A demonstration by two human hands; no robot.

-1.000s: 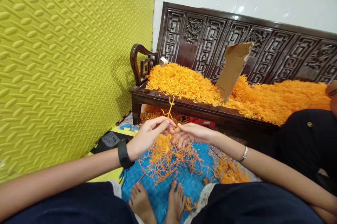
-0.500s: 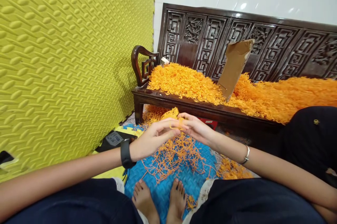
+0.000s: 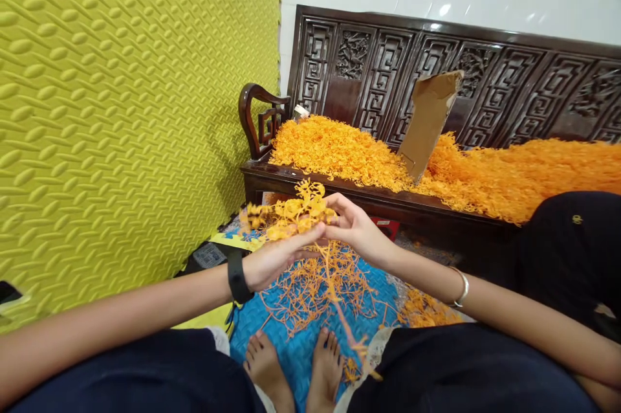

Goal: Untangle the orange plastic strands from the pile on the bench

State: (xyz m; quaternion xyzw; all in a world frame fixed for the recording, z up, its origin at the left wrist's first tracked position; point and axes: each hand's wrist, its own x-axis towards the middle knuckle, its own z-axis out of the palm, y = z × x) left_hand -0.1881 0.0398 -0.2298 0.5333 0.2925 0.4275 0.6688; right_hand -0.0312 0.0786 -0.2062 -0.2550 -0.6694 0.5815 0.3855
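My left hand (image 3: 284,257), palm turned up and with a black band on the wrist, holds a bunch of curly yellow-orange plastic pieces (image 3: 295,212). My right hand (image 3: 356,232) meets it from the right, thumb and fingers pinched at the near edge of the bunch. Below the hands, a blurred orange strand (image 3: 339,309) stretches down toward my right knee. Tangled thin orange strands (image 3: 310,293) lie on the blue foam mat (image 3: 301,361) between my feet and the bench. Part of the left fingers is hidden under the bunch.
A dark carved wooden bench (image 3: 315,173) bears a long heap of orange pieces (image 3: 339,151), with a cardboard sheet (image 3: 427,122) standing in it. Yellow foam matting (image 3: 136,109) rises at the left. Another person's dark-clothed knee (image 3: 572,251) is at the right.
The yellow-orange bunch has spread wider over my left hand, which has turned more palm-up. The blurred strand now shows below the hands. The view has shifted slightly.
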